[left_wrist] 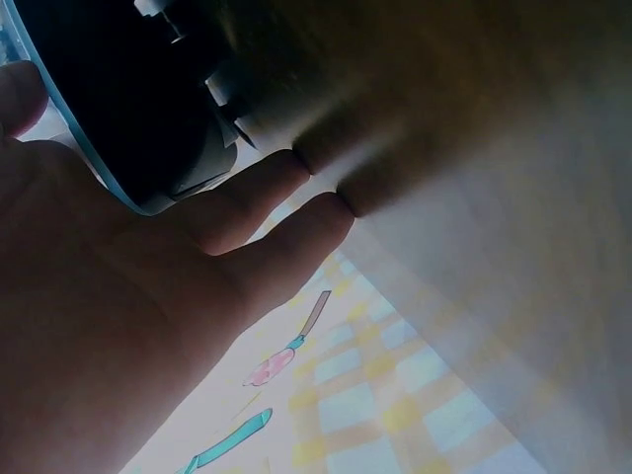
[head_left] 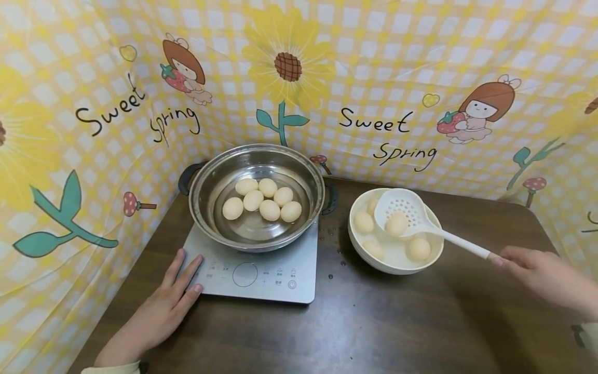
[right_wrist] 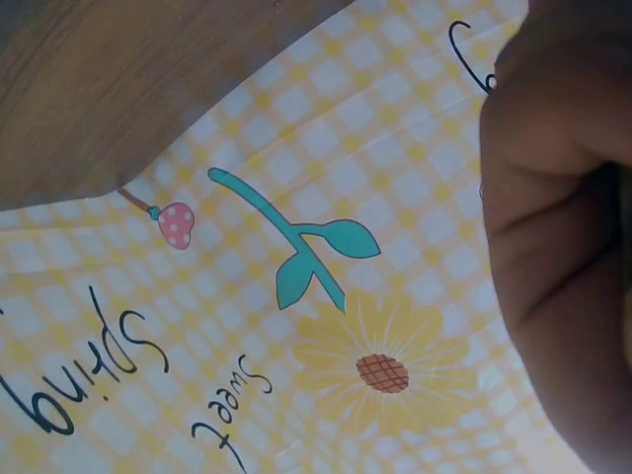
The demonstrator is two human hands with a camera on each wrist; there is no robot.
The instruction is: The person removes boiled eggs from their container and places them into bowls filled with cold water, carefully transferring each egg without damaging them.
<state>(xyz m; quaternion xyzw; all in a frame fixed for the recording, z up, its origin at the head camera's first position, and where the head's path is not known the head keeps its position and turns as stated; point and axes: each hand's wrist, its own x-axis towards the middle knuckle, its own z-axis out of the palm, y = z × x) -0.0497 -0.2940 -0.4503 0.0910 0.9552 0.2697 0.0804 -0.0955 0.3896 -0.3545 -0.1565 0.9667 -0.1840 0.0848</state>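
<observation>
My right hand point(head_left: 544, 278) grips the end of a white slotted spoon point(head_left: 460, 243). The spoon's perforated head is over a cream bowl point(head_left: 357, 244), with one egg point(head_left: 397, 224) lying in it. Several more eggs point(head_left: 419, 249) sit in water in the bowl. My left hand point(head_left: 161, 306) rests at the left front edge of a white induction cooker point(head_left: 285, 291), fingers spread and fairly straight. In the left wrist view, two fingers point(left_wrist: 276, 232) reach past the cooker's dark underside. On the cooker stands a steel pot point(head_left: 201, 218) with several eggs point(head_left: 253, 200) in water.
The dark wooden table point(head_left: 374, 322) carries the cooker and bowl side by side. Water drops point(head_left: 330, 276) dot the wood between them. A yellow checked cloth point(head_left: 327, 31) printed with flowers encloses the back and sides. The pot's black handle point(head_left: 330, 200) points towards the bowl.
</observation>
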